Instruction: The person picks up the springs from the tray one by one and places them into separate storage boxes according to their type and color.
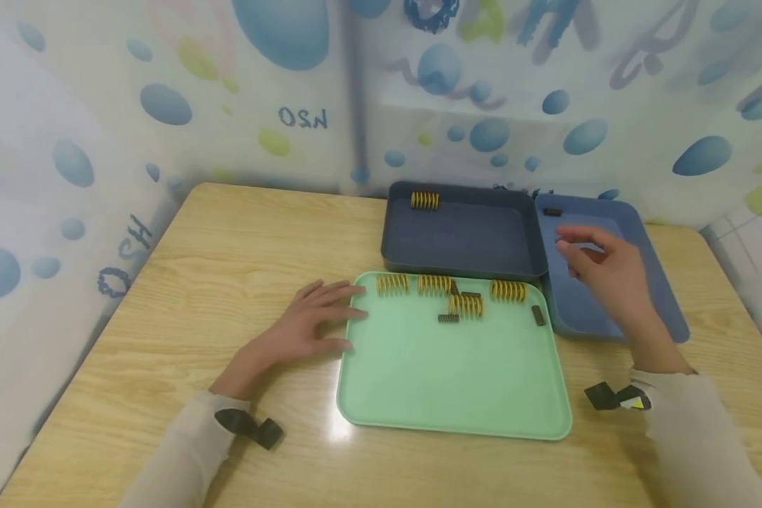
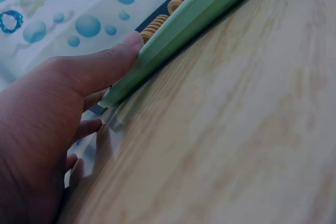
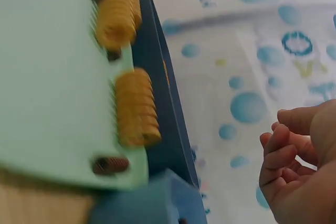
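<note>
My left hand (image 1: pixel 305 321) lies at the left edge of the green tray (image 1: pixel 444 381), fingers spread and fairly straight; in the left wrist view its thumb touches the rim. Along the tray's far side lie several large yellow springs (image 1: pixel 509 291) and several small dark springs (image 1: pixel 537 315). My right hand (image 1: pixel 609 271) hovers above the blue tray (image 1: pixel 584 310), fingers loosely bent, and I see nothing between thumb and fingertips. One small dark spring (image 1: pixel 552 212) is at that tray's far left corner. The dark grey-blue tray (image 1: pixel 476 229) contains one yellow spring (image 1: pixel 425 200).
The three trays stand close together on a wooden table (image 1: pixel 228 247). Behind them hangs a white sheet (image 1: pixel 228 92) with blue and green spots. Bare wood extends to the left and in front of the trays.
</note>
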Available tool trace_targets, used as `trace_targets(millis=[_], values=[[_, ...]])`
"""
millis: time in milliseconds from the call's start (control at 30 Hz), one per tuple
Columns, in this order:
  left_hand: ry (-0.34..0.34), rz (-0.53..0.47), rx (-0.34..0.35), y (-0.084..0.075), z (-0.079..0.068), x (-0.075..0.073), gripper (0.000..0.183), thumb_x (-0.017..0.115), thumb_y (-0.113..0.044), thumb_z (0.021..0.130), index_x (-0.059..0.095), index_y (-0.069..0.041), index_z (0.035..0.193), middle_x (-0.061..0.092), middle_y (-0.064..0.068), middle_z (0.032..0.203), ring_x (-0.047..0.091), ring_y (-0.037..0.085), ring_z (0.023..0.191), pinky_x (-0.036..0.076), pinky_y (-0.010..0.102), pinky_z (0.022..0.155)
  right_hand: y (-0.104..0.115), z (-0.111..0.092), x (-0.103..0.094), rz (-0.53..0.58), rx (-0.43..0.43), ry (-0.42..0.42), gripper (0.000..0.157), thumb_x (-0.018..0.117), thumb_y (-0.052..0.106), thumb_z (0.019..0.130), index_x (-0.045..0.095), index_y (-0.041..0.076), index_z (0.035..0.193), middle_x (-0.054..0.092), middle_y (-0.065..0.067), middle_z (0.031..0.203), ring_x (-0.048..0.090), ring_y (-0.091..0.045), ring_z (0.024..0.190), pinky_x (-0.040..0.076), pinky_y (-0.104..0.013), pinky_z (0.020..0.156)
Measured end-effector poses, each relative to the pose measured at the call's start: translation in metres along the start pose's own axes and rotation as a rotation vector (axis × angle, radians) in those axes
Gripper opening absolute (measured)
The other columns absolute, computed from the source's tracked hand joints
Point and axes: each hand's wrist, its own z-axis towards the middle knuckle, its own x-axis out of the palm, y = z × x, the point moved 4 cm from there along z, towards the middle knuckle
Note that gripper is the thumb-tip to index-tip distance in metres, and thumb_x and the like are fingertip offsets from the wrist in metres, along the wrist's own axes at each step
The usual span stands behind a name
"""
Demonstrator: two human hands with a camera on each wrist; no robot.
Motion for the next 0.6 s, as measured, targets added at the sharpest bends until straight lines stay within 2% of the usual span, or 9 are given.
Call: trace_targets(millis=[100,233,433,500,600], values=[[-0.003,0.003,0.006,0.0,0.0,0.0,0.047,0.072,-0.041,0.082,0.064,-0.022,0.125,0.042,0.003,0.147,0.027,0.028,0.139,0.01,0.058,0.109,0.002,-0.013,0.013,0.045,-0.006,0.047,0.037,0.061,0.035,0.093,0.063,0.016,0.125,0.062,0.004,0.11,0.059,-0.016,0.072,0.048,-0.022,0.06],[-0.004,0.003,0.01,0.0,0.0,0.001,0.047,0.072,-0.04,0.082,0.065,-0.022,0.124,0.043,0.004,0.146,0.028,0.029,0.139,0.01,0.058,0.109,0.004,-0.028,0.032,0.142,0.017,0.135,0.039,0.06,0.035,0.094,0.062,0.012,0.126,0.065,-0.005,0.108,0.053,-0.02,0.068,0.046,-0.029,0.058],[-0.004,0.002,0.005,0.0,0.0,0.0,0.047,0.072,-0.041,0.083,0.064,-0.022,0.125,0.042,0.003,0.147,0.027,0.03,0.139,0.009,0.058,0.109,0.005,-0.038,0.055,0.186,0.03,0.206,0.042,0.063,0.036,0.092,0.062,0.007,0.124,0.054,-0.008,0.077,0.044,-0.02,0.057,0.038,-0.035,0.048],[-0.002,0.003,0.002,0.0,0.0,0.0,0.047,0.071,-0.041,0.083,0.064,-0.022,0.125,0.042,0.003,0.147,0.027,0.03,0.139,0.009,0.058,0.109,0.003,-0.04,0.06,0.187,0.025,0.23,0.042,0.064,0.034,0.093,0.062,0.006,0.124,0.055,-0.01,0.078,0.044,-0.019,0.057,0.037,-0.035,0.048],[0.002,0.004,0.001,0.001,0.0,0.001,0.046,0.07,-0.041,0.084,0.064,-0.021,0.125,0.042,0.004,0.147,0.028,0.03,0.139,0.01,0.059,0.109,-0.003,-0.042,0.066,0.178,0.029,0.263,0.042,0.064,0.031,0.093,0.061,0.005,0.125,0.059,-0.016,0.088,0.047,-0.018,0.06,0.039,-0.033,0.051]])
